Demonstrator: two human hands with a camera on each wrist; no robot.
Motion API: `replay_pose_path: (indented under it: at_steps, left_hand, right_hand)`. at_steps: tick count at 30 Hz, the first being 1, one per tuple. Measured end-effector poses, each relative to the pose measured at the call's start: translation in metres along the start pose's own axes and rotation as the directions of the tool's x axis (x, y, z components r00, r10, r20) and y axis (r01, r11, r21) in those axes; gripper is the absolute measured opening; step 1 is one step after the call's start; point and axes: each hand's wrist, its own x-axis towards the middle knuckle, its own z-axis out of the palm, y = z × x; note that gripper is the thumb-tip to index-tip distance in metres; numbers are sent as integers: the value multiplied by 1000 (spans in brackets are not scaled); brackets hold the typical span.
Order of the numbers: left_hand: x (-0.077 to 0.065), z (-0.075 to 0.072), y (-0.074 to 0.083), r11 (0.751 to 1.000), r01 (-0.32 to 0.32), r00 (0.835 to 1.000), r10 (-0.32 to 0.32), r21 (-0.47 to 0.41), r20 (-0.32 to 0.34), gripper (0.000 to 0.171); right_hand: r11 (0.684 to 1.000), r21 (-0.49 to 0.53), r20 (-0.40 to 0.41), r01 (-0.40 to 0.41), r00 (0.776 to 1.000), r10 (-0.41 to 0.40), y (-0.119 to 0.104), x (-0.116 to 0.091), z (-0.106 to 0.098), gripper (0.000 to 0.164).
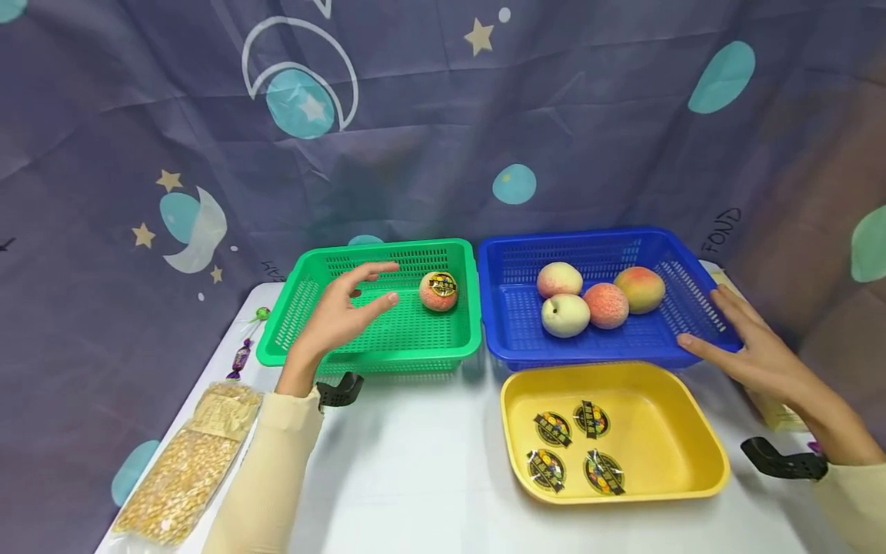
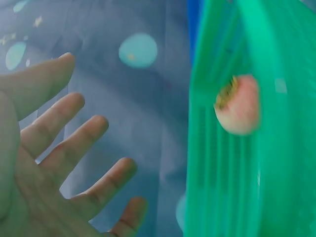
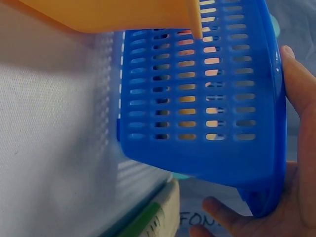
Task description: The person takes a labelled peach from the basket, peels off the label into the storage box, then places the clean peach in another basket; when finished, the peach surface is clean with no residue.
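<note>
My left hand (image 1: 339, 312) hovers over the left part of the green basket (image 1: 388, 358), thumb and fingers spread, holding nothing. Inside that basket a peach (image 1: 436, 302) with a round black-and-gold sticker lies to the right of the hand, apart from it. At the right end of the blue basket (image 1: 588, 360) is my right hand (image 1: 761, 354), its thumb by the rim and its relaxed fingers around the outer corner. Whether it bears any weight I cannot tell. Several fruits lie in the blue basket, among them a pale peach (image 1: 564, 316) and a red-yellow one (image 1: 640, 289).
In front of the blue basket stands a yellow tray (image 1: 664, 454) with several round stickers (image 1: 547, 469). A bag of corn kernels (image 1: 183, 462) and wrapped candies (image 1: 240, 358) lie along the table's left edge. A patterned curtain (image 1: 429, 115) hangs behind the baskets.
</note>
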Motion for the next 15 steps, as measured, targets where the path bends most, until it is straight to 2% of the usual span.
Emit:
replay_pose_path:
  at_steps: [4, 7, 11, 15]
  left_hand:
    - [-20, -9, -18, 999, 49, 995, -48, 18, -83, 47]
    - [-33, -13, -32, 998, 51, 982, -43, 41, -184, 46]
    - [-48, -18, -47, 994, 63, 944, -30, 90, -328, 46]
    - [-60, -22, -60, 980, 132, 908, -59, 147, -415, 48]
  right_hand:
    - [1000, -18, -1, -7, 1000, 7, 1, 2, 1, 98]
    - [999, -33, -2, -11, 1000, 11, 1, 4, 1, 98]
    - [998, -53, -6, -23, 1000, 22, -1, 4, 0, 98]
    - [993, -111, -17, -40, 999, 39, -4, 4, -2, 100]
